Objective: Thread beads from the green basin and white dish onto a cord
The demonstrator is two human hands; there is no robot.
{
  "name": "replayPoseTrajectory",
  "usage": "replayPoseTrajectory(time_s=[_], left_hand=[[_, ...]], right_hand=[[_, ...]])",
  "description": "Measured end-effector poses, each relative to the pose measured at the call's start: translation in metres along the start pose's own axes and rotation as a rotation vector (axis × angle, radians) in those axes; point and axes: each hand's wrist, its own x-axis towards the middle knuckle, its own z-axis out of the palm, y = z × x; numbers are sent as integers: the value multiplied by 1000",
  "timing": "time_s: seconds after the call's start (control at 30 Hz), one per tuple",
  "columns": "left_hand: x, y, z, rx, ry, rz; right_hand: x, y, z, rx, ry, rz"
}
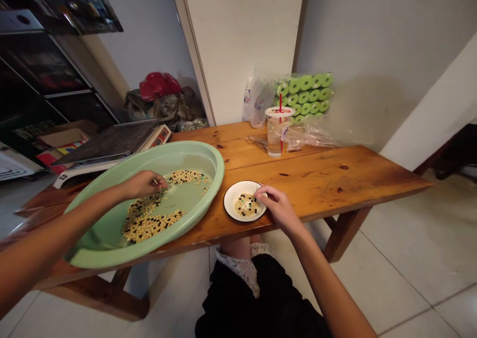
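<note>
A large pale green basin (218, 164) holds many small round cream and black pieces, which look like beads (149, 223), with a few green ones among them. My left hand (143, 184) is inside the basin just above the pieces, its fingers curled together; what they pinch is hidden. A small white dish (231, 191) with a dark rim stands right of the basin, with similar cream, black and green pieces (246, 206) in it. Over the dish's right edge, my right hand (276, 204) has thumb and fingertips pressed together. Whatever lies between them is too small to name.
Behind the dish stands a clear cup (275, 134) with a red straw. Plastic bags and a green-patterned pack (309, 94) lie at the wooden table's (316, 179) back. A scale (112, 139) sits behind the basin. The table's front edge runs close to my lap.
</note>
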Motion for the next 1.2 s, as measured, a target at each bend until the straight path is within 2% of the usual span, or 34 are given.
replayPoseTrajectory(time_s=[0.1, 0.2, 0.23, 0.3, 0.33, 0.43, 0.53, 0.63, 0.67, 0.77, 0.87, 1.0, 1.1, 1.2], left_hand=[[-23, 27, -9, -146, 170, 63], [-78, 72, -4, -342, 426, 155], [-101, 89, 5, -431, 502, 199], [-145, 122, 35, -822, 608, 337], [-163, 136, 54, -916, 591, 377], [-197, 159, 112, -1131, 438, 304], [-205, 161, 154, -1286, 291, 217], [-207, 163, 173, -1388, 269, 159], [-208, 165, 176, -1409, 277, 146], [-215, 171, 182, -1443, 280, 145], [-222, 175, 189, -1461, 281, 178], [-228, 176, 199, -1463, 332, 172], [-230, 174, 203, -1445, 351, 184], [-232, 173, 204, -1435, 344, 203]], right_hand=[[-1, -2, 1, 13, 9, -7], [1, -3, 3, 45, 45, -30], [2, -4, 3, 60, 74, -41], [3, -7, 5, 89, 176, -66], [1, -10, 5, 99, 243, -80], [-15, -28, 2, 93, 443, -113], [-47, -58, -2, 51, 529, -119], [-85, -90, -1, -11, 502, -82], [-96, -100, 1, -42, 471, -73], [-122, -121, 9, -97, 233, -159], [-136, -132, 18, -31, 108, -195], [-149, -135, 28, 75, 64, -130], [-159, -133, 32, 126, 97, -88], [-164, -129, 35, 146, 124, -110]])
